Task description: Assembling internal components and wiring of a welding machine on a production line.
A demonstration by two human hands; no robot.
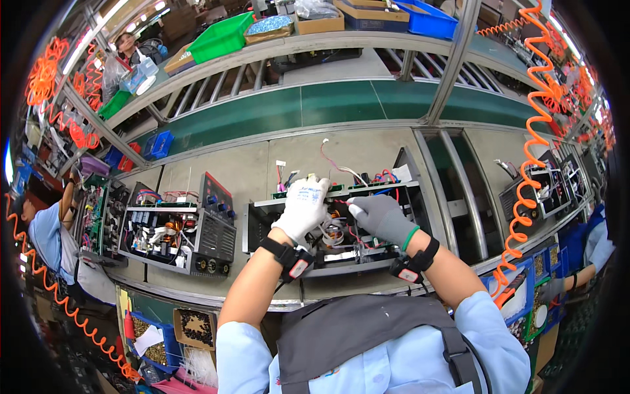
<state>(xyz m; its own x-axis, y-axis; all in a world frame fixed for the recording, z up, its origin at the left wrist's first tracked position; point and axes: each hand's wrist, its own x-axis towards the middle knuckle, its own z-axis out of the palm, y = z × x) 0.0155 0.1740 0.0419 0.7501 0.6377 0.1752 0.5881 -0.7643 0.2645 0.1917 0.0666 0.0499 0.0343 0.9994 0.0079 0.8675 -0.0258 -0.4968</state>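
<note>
In front of me lies an open metal equipment unit [315,266], its long casing full of wires, coils and circuit boards. My left hand [305,207], in a white glove, is over the board edge at the far side of the unit. Its fingers are closed together, and what they hold is hidden. My right hand [384,217], in a grey glove, reaches in from the right with thumb and fingers pinched at a thin red wire [339,201]. Beneath the hands is a pale coiled wire bundle [332,231]. Loose wires with white connectors [281,164] rise behind.
Left of me stands another open unit [164,226] with a knobbed panel; a third unit [548,187] is at the right. Steel rollers [462,197] lie between. An orange coiled hose [535,125] hangs at right. Parts bins [195,328] line the near edge. Co-workers sit at both sides.
</note>
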